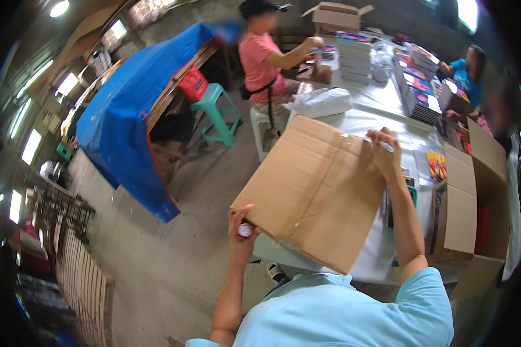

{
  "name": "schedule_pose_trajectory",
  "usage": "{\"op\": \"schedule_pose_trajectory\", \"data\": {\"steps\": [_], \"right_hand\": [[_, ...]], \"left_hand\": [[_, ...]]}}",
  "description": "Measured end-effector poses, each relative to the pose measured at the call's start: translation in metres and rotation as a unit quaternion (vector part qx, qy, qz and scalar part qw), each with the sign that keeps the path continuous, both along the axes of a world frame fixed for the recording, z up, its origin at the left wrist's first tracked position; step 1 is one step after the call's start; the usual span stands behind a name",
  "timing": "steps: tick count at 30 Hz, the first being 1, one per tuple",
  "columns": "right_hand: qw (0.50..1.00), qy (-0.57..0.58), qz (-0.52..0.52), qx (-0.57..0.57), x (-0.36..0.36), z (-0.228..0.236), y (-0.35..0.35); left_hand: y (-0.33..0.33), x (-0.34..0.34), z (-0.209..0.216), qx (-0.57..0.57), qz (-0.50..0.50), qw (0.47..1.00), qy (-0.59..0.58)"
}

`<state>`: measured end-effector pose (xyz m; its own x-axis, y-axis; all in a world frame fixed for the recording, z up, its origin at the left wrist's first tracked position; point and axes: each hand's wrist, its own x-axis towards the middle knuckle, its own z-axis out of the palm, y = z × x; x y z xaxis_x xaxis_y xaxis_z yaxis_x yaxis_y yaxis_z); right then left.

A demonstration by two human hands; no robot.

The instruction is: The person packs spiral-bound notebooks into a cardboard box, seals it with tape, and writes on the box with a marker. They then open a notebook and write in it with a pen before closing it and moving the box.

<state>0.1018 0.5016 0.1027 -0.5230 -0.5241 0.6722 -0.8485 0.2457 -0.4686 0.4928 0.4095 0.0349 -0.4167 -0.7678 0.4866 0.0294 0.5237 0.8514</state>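
Note:
A closed brown cardboard box (312,191) lies tilted in front of me, over the near edge of the white table. Tape runs along its middle seam. My left hand (241,231) grips the near left corner of the box. A small round thing with a white face and a dark pinkish rim (245,229) shows at that hand; its kind is unclear. My right hand (384,151) is closed at the box's far right edge. From its fingers sticks a small white and bluish pen-like object (386,147); its exact kind is blurred.
An open cardboard box (486,191) stands at the right. Stacked booklets (419,101) and a clear plastic bag (336,103) lie on the white table (359,122). A person in pink (263,63) works beyond, others at right. Left are a teal stool (215,110) and blue tarp (127,98).

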Motion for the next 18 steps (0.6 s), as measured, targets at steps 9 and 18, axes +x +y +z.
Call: {"op": "schedule_pose_trajectory", "data": {"steps": [9,18], "right_hand": [[0.766,-0.418,0.484,0.061,0.205,0.086,-0.115],[0.818,-0.334,0.466,0.047,0.239,0.03,-0.142]], "left_hand": [[0.01,0.013,0.022,-0.054,0.034,0.988,-0.144],[0.01,0.007,0.013,-0.033,0.069,0.99,-0.116]]}}
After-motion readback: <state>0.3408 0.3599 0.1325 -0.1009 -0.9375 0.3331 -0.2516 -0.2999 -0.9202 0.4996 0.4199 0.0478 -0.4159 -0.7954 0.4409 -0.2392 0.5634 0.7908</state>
